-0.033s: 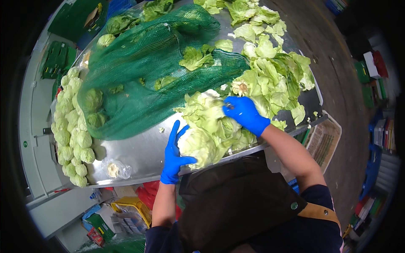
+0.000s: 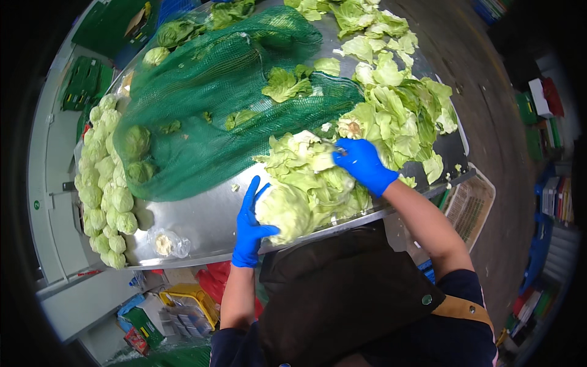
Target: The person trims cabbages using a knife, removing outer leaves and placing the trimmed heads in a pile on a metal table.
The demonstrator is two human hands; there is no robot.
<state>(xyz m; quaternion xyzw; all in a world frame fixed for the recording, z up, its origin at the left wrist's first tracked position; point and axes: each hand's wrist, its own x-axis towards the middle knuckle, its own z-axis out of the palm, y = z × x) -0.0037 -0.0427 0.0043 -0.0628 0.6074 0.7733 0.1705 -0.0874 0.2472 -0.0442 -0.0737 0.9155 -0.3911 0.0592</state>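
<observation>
At the near edge of the metal table, my left hand (image 2: 249,227), in a blue glove, cups the left side of a pale green cabbage head (image 2: 283,211), thumb below and fingers above. My right hand (image 2: 365,166), also gloved in blue, is closed with bent fingers beside loose cabbage leaves (image 2: 313,160) just behind the head. What its fingertips hold is hidden and slightly blurred. A green mesh sack (image 2: 202,116) lies across the table beyond my left hand, with a few cabbages and leaves showing through it.
Many trimmed cabbages (image 2: 101,177) are stacked along the table's left edge. A pile of stripped leaves (image 2: 397,116) covers the right side. A clear plastic bag (image 2: 168,243) lies near the front left of the metal table (image 2: 211,226). A pale crate (image 2: 471,205) stands below on the right.
My right hand has shifted a little to the right, away from the cabbage head. My left hand stays at the head, which has moved very slightly left.
</observation>
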